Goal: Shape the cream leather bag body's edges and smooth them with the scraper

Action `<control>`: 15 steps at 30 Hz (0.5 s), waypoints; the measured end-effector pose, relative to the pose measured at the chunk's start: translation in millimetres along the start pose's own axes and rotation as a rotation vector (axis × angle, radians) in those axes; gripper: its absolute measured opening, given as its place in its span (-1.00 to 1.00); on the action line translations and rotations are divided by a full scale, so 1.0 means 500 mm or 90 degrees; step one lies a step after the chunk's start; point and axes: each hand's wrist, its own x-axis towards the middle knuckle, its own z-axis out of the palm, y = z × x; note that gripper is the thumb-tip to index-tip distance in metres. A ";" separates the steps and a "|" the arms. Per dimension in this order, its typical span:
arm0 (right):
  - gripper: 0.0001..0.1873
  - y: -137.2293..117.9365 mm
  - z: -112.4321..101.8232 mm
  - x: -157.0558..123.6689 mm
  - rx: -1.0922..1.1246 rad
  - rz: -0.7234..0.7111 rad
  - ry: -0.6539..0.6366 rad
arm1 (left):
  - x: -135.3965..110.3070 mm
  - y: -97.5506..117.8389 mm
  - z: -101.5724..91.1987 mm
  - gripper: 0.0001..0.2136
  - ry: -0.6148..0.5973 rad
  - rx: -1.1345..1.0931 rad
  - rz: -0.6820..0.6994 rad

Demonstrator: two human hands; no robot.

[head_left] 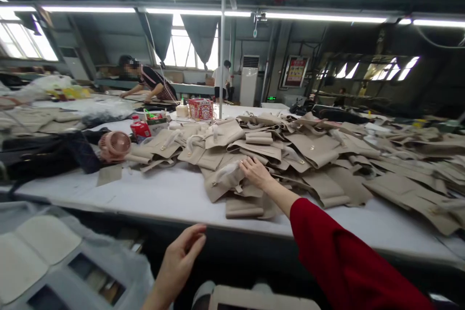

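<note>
Two hands apart: right hand (255,172) outstretched, flat on beige fabric pieces (232,179); left hand (180,257) low, grip released.

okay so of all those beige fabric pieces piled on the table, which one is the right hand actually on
The right hand rests on the beige piece at the pile's near edge, just left of the fingers. The other pieces lie beyond or to the sides, untouched. The left hand hangs open below the table.
</note>
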 end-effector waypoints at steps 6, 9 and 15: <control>-0.72 0.018 -0.021 0.049 -0.023 -0.066 -0.010 | 0.110 0.029 0.092 -0.70 -0.100 0.090 0.122; -0.80 0.006 -0.042 0.087 -0.025 -0.057 -0.016 | 0.173 0.031 0.120 -0.65 -0.093 0.093 0.168; -0.80 -0.003 -0.149 0.134 0.011 -0.012 0.034 | 0.300 0.042 0.143 -0.54 0.011 0.024 0.143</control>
